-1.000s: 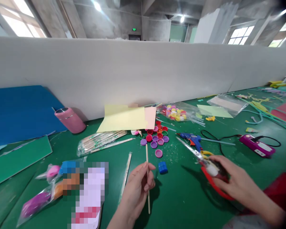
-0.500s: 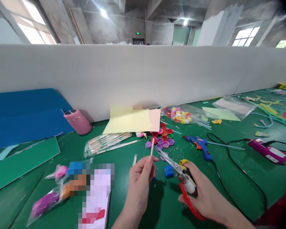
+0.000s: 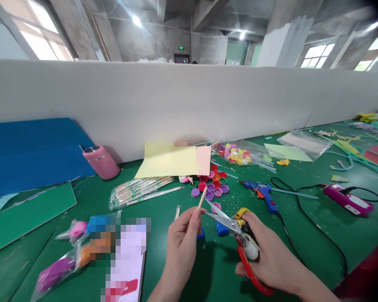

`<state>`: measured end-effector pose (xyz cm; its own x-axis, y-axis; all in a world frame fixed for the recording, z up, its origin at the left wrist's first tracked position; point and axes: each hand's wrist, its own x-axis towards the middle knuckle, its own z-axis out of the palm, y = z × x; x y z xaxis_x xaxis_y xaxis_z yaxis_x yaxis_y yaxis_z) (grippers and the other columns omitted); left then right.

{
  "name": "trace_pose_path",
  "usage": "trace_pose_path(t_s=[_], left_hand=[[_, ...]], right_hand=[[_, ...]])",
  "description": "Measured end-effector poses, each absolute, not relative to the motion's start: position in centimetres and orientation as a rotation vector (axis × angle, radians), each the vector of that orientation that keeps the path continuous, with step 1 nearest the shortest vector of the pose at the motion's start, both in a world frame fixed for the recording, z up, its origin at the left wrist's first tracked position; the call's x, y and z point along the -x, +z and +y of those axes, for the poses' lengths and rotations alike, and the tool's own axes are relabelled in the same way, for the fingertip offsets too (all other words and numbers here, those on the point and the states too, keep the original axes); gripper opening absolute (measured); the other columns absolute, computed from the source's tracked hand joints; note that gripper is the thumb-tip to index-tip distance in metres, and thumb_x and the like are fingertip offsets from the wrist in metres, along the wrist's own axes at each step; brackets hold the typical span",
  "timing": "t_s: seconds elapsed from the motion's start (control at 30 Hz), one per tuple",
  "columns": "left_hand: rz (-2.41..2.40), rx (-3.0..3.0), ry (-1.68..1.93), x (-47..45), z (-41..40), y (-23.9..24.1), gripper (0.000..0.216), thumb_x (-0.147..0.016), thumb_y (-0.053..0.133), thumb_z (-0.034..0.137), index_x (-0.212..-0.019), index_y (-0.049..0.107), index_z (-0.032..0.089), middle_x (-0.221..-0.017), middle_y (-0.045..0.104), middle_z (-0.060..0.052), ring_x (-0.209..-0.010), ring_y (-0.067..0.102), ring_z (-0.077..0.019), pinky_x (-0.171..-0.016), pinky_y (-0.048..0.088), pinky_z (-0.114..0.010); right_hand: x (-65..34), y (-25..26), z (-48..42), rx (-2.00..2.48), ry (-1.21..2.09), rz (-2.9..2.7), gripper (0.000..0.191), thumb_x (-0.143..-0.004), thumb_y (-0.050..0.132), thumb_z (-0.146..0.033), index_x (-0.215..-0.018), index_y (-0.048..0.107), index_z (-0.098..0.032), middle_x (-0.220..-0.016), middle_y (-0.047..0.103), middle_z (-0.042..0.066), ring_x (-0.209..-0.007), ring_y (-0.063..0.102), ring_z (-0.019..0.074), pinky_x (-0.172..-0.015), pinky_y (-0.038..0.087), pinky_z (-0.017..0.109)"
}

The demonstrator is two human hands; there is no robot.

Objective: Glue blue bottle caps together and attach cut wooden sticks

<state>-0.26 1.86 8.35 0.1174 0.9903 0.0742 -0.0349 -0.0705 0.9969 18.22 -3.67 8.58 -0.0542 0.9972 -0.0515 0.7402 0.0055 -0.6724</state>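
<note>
My left hand (image 3: 182, 243) pinches a thin wooden stick (image 3: 202, 197) near its upper end, raised above the green table (image 3: 318, 226). My right hand (image 3: 267, 258) grips red-and-yellow-handled scissors (image 3: 239, 235). Their parted blades (image 3: 219, 212) point left, and the tips sit right beside the stick just above my left fingers. A blue cap (image 3: 222, 228) lies on the table under the blades.
Coloured bottle caps (image 3: 212, 186) cluster beyond the hands, with a bag of sticks (image 3: 138, 191), a yellow sheet (image 3: 170, 161), a pink cup (image 3: 101, 162), a blue glue gun (image 3: 263, 193) with black cord, and a purple device (image 3: 348, 199). A white partition (image 3: 176, 100) bounds the table behind.
My right hand has carried the scissors leftward from the right side to the stick. My left hand lifted the stick and tilted it; the blades have parted beside it.
</note>
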Motion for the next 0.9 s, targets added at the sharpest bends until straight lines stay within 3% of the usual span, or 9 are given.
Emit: trace_pose_path(t_s=[0.4, 0.67, 0.9], left_hand=[[1.025, -1.700, 1.140, 0.35, 1.39, 8.88, 0.021, -0.082, 0.042, 0.022, -0.068, 0.056, 0.016, -0.059, 0.045, 0.003, -0.052, 0.035, -0.0100, -0.047, 0.027, -0.021], [1.032, -1.827, 1.124, 0.28, 1.61, 9.00, 0.019, -0.082, 0.041, 0.019, -0.066, 0.050, 0.017, -0.058, 0.045, 0.003, -0.051, 0.037, -0.0103, -0.047, 0.029, -0.019], [1.030, -1.996, 1.115, 0.70, 1.62, 9.17, 0.019, -0.083, 0.039, 0.018, -0.068, 0.050, 0.017, -0.061, 0.049, 0.001, -0.055, 0.044, -0.0117, -0.051, 0.034, -0.020]], right_hand=[[-17.63, 8.39, -3.57, 1.743, 0.729, -1.873, 0.068, -0.048, 0.076, -0.035, -0.102, 0.038, -0.022, -0.092, 0.051, 0.002, -0.077, 0.051, 0.0205, -0.066, 0.041, 0.030], [-17.58, 8.65, -3.46, 1.736, 0.710, -1.901, 0.068, -0.049, 0.076, -0.034, -0.104, 0.036, -0.021, -0.093, 0.052, 0.004, -0.078, 0.051, 0.0218, -0.067, 0.041, 0.032], [-17.39, 8.34, -3.36, 1.610, 0.634, -1.947, 0.035, -0.068, 0.053, -0.017, -0.099, 0.038, -0.021, -0.092, 0.051, 0.005, -0.077, 0.051, 0.0190, -0.068, 0.041, 0.030]])
